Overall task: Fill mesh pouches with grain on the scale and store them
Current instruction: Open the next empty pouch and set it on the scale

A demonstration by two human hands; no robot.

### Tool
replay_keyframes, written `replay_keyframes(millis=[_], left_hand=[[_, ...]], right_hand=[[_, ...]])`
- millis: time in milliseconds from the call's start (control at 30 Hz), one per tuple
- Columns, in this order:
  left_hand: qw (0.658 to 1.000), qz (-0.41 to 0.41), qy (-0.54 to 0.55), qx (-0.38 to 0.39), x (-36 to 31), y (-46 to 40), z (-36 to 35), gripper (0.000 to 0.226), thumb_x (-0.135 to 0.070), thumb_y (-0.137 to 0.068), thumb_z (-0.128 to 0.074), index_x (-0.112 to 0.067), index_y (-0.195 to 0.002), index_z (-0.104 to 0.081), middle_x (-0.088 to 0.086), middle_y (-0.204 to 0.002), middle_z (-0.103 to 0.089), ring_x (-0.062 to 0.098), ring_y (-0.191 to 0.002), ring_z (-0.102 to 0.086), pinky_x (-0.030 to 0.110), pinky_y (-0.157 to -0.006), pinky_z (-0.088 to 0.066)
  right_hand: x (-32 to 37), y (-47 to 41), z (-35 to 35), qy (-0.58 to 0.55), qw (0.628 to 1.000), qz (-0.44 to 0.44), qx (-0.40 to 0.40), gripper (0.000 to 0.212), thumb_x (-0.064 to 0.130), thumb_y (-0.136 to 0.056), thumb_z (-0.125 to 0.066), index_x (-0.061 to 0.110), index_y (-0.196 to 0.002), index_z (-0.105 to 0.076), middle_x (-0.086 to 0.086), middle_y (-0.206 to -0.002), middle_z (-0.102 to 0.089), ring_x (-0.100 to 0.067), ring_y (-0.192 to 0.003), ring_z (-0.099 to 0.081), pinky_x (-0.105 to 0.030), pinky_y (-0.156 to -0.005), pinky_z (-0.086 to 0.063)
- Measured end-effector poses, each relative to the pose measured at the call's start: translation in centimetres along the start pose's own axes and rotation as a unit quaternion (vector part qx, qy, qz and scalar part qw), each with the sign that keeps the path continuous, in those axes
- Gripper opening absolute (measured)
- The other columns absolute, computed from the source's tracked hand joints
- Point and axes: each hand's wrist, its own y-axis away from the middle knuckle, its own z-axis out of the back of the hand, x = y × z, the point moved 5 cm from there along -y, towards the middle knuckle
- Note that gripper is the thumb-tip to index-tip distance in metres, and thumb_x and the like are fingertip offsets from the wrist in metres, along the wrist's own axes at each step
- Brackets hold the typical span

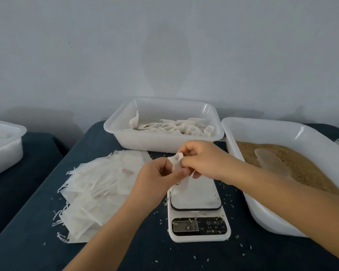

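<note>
Nearest the camera, loose pale grains (194, 257) lie scattered over the dark blue cloth-covered table (125, 255). On it stands a white plastic digital scale (199, 224) with a rounded rectangular body, a black control panel and a grey display whose digits are too blurred to read; its weighing plate (200, 196) is a flat, pale rounded rectangle with a dark rim.

Left of the scale, a fanned stack of empty mesh pouches (98, 188) rests on the cloth: thin, white, semi-translucent rectangles with frayed drawstring ends sticking out along the left edge.

Above the far end of the weighing plate, both hands meet on one mesh pouch (177, 162). The left hand (160, 177) has curled fingers pinching the pouch's near side; the right hand (200, 159) pinches its upper edge between thumb and fingertips. The pouch hangs crumpled between them, lower end trailing toward the plate.

To the right, a large white plastic tub (262, 216) holds tan, granular grain (305, 173) with a pale translucent scoop (272, 163) lying on its surface.

Behind the hands, a smooth rectangular white tray (164, 143) contains filled pouches (176, 127), lumpy and heaped. At far left another white bin (2, 151) sits on a separate dark surface
</note>
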Motion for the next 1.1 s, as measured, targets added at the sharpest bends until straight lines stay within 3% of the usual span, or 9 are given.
replay_keyframes(millis=[133, 333, 500, 567, 667, 767, 933, 1000, 1100], left_hand=[[1.000, 0.005, -0.015, -0.006, 0.0, 0.3, -0.1, 0.036, -0.045, -0.079, -0.063, -0.020, -0.058, -0.050, -0.010, -0.053, -0.050, 0.004, -0.050, -0.043, 0.012, -0.050, -0.037], [0.984, -0.144, -0.103, -0.009, -1.3, 1.2, -0.4, 0.027, -0.021, -0.085, -0.059, -0.020, -0.061, -0.046, -0.015, -0.096, -0.055, 0.001, -0.093, -0.052, 0.008, -0.071, -0.039], [0.999, 0.003, -0.026, -0.034, 0.2, 0.3, -0.4, 0.027, -0.011, -0.080, -0.057, -0.015, -0.056, -0.047, -0.013, -0.088, -0.066, -0.003, -0.058, -0.051, 0.007, -0.052, -0.036], [0.999, 0.023, 0.011, -0.023, 0.3, 0.0, -0.7, 0.034, -0.013, -0.080, -0.056, -0.022, -0.049, -0.047, -0.010, -0.089, -0.069, -0.002, -0.056, -0.051, 0.008, -0.051, -0.036], [1.000, 0.014, 0.019, 0.016, 0.1, 0.1, -1.1, 0.027, -0.016, -0.081, -0.056, -0.013, -0.055, -0.048, -0.010, -0.092, -0.067, 0.000, -0.075, -0.059, 0.009, -0.061, -0.040], [0.999, 0.019, -0.004, 0.044, 0.5, 0.3, -1.6, 0.023, -0.012, -0.082, -0.054, -0.003, -0.063, -0.046, -0.013, -0.091, -0.063, -0.006, -0.069, -0.052, 0.006, -0.057, -0.035], [0.995, 0.020, 0.070, 0.075, 0.5, 0.8, -1.9, 0.025, -0.030, -0.085, -0.061, -0.009, -0.075, -0.051, -0.008, -0.096, -0.067, 0.004, -0.084, -0.057, 0.010, -0.070, -0.043], [0.993, 0.013, 0.056, 0.105, 0.7, 1.1, -2.0, 0.046, -0.050, -0.068, -0.071, -0.022, -0.098, -0.051, -0.014, -0.107, -0.062, 0.002, -0.096, -0.058, 0.017, -0.081, -0.047], [0.990, -0.012, -0.080, 0.117, 0.6, 1.3, -2.3, 0.097, -0.069, -0.049, -0.076, -0.040, -0.129, -0.030, -0.031, -0.119, -0.044, -0.006, -0.109, -0.046, 0.018, -0.088, -0.045]], right_hand=[[-0.1, 0.3, 0.2, 0.028, 0.999, 0.020, 0.038, 0.017, 0.010, -0.087, -0.063, 0.027, -0.089, -0.059, 0.005, -0.076, -0.066, 0.004, -0.054, -0.061, -0.012, -0.053, -0.048], [0.0, 0.7, 0.7, 0.016, 0.998, 0.015, 0.061, 0.025, 0.005, -0.083, -0.068, 0.021, -0.095, -0.053, 0.001, -0.079, -0.068, -0.005, -0.061, -0.065, -0.017, -0.058, -0.054], [1.8, 2.4, 0.7, 0.238, 0.948, 0.210, 0.022, 0.033, 0.001, -0.087, -0.056, 0.027, -0.070, -0.046, -0.001, -0.085, -0.063, -0.023, -0.091, -0.063, -0.038, -0.078, -0.050], [1.6, 2.5, 0.2, 0.280, 0.935, 0.211, 0.055, 0.026, 0.005, -0.092, -0.050, 0.023, -0.078, -0.062, 0.000, -0.094, -0.063, -0.018, -0.094, -0.060, -0.037, -0.084, -0.046], [1.3, 2.2, 0.3, 0.275, 0.943, 0.179, 0.055, 0.024, 0.006, -0.092, -0.050, 0.017, -0.093, -0.071, 0.003, -0.102, -0.064, -0.010, -0.094, -0.058, -0.029, -0.086, -0.046], [1.4, 2.1, 1.0, 0.246, 0.956, 0.158, 0.031, 0.023, 0.006, -0.088, -0.054, 0.020, -0.093, -0.070, 0.011, -0.086, -0.064, 0.003, -0.076, -0.056, -0.012, -0.069, -0.044], [1.0, 1.7, 0.9, 0.270, 0.950, 0.130, 0.088, 0.034, 0.005, -0.089, -0.049, 0.026, -0.102, -0.073, 0.025, -0.084, -0.057, 0.001, -0.080, -0.058, -0.018, -0.077, -0.047], [1.1, 1.8, 0.9, 0.250, 0.953, 0.134, 0.107, 0.032, 0.007, -0.086, -0.054, 0.037, -0.086, -0.067, 0.028, -0.071, -0.054, 0.007, -0.069, -0.052, -0.011, -0.065, -0.039], [1.0, 2.0, 1.0, 0.222, 0.957, 0.135, 0.129, 0.036, 0.009, -0.082, -0.063, 0.044, -0.076, -0.055, 0.041, -0.066, -0.051, 0.013, -0.063, -0.049, -0.005, -0.059, -0.037]])
